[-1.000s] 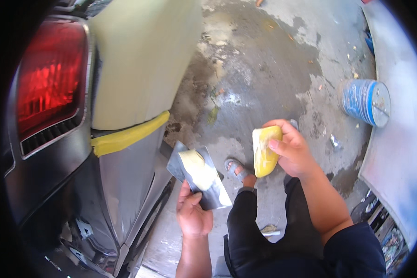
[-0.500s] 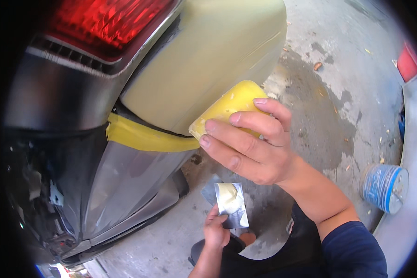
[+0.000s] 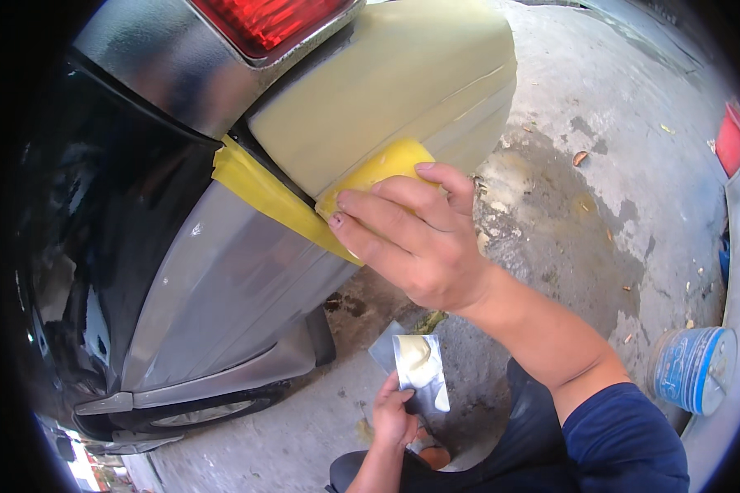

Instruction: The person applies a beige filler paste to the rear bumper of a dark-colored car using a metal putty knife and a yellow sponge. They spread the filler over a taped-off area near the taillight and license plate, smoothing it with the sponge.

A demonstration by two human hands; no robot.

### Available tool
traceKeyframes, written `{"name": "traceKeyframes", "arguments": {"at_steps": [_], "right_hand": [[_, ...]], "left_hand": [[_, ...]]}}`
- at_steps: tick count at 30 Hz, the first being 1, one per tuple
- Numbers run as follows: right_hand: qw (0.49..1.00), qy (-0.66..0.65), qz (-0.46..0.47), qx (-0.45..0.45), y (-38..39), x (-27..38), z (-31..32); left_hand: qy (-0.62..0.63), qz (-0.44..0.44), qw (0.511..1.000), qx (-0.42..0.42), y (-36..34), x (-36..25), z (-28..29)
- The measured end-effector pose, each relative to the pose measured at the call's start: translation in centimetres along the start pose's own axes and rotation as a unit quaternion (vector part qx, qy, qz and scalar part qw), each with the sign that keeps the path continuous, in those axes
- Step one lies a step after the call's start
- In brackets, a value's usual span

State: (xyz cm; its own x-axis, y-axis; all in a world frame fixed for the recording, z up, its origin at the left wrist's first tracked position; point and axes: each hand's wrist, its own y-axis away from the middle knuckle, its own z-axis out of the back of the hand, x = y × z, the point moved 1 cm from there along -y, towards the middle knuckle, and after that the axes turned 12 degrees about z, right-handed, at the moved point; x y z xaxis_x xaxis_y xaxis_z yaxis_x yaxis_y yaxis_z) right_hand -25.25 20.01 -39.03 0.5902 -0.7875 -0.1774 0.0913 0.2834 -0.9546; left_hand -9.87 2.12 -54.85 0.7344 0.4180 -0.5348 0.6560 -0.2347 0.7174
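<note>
From my seat away from the scene, I see the right hand [image 3: 427, 234] closed on a yellow spreader block [image 3: 390, 167], fingers slightly spread over its upper face. The left hand [image 3: 395, 421] pinches the near edge of a metal plate [image 3: 426, 396], thumb on top, with cream paste [image 3: 417, 353] lying on it.

The right thumb is out of my sight beneath the hand, and so is much of the block's lower side (I cannot tell how firmly it presses). The left hand's other fingers are mostly hidden by the plate. A darker sheet [image 3: 383, 349] shows only partly behind the plate, and the red lamp [image 3: 275, 20] is cut off by the upper edge.

The block is at the lower edge of the cream body panel [image 3: 370, 90], its lower-left end just beside the yellow tape [image 3: 275, 197]. Its long axis slants from lower left to upper right, roughly along the panel's crease. The plate, well below it, is longest top to bottom, its lower end leaning right.
</note>
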Motion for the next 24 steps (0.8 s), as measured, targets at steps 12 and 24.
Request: {"name": "traceKeyframes", "arguments": {"at_steps": [12, 24], "right_hand": [[1.0, -0.005, 0.014, -0.023, -0.7, -0.1, 1.2], [1.0, -0.008, 0.0, 0.023, 0.5, 0.5, 0.2]], "left_hand": [[0.058, -0.024, 0.998, 0.005, 1.7, 0.8, -0.1], [0.046, -0.051, 0.997, -0.024, 0.5, 0.9, -0.7]]}}
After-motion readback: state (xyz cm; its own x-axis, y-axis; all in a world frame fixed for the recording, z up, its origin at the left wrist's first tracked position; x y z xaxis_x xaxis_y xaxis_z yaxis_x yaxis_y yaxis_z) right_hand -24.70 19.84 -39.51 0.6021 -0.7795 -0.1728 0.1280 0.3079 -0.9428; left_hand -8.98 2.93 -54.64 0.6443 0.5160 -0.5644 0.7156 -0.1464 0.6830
